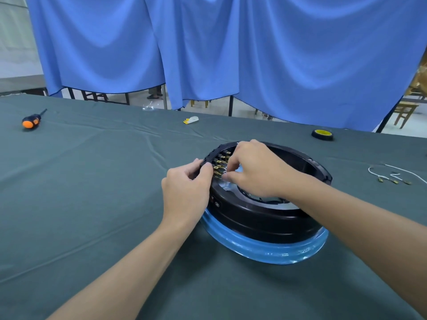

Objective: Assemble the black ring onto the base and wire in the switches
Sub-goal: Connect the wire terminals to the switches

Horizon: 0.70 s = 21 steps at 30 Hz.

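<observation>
Two hands work at the black ring (265, 215), which sits on the blue base (265, 251) on the green-clothed table (92, 181). The left hand (184, 188) grips the ring's outer rim beside the switches (219, 160); the right hand (256, 169) reaches inside, fingertips pinching at their brass terminals.
</observation>
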Available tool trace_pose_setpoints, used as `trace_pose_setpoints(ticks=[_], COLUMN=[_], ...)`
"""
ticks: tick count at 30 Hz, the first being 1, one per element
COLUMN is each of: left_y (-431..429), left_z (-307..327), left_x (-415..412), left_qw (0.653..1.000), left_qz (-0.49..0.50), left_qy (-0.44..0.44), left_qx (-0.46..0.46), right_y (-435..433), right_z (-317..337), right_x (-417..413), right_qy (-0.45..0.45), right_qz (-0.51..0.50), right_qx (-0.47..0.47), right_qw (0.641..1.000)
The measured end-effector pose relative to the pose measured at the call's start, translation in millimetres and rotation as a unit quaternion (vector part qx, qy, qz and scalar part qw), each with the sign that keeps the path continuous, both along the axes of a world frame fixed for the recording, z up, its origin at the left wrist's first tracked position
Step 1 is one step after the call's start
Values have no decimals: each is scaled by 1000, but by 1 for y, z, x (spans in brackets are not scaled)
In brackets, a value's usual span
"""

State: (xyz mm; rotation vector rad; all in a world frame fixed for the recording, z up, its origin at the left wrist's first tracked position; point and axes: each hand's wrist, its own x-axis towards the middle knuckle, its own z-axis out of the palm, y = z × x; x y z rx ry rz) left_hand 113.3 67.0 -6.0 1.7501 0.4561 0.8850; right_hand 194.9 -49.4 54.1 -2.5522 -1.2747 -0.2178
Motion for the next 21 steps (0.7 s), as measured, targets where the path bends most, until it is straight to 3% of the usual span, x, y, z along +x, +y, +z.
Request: trace_pose_setpoints(ticks=[7, 10, 16, 21], left_y=[-3, -5, -3, -1], left_z=[-1, 2, -1, 4], left_x=[0, 0, 0, -1], left_qw=[1000, 999, 999, 1000], left_qz=[1, 9, -5, -4], left_qy=[2, 2, 6, -14], left_qx=[31, 38, 50, -3], right_y=[-2, -6, 2, -7], right_z=[2, 5, 3, 1], right_x=[-3, -1, -3, -2], right_qy=[46, 11, 28, -18], right_qz=[-25, -64, -64, -45], right_qx=[5, -13, -33, -62], right_qw=[999, 998, 997, 997])
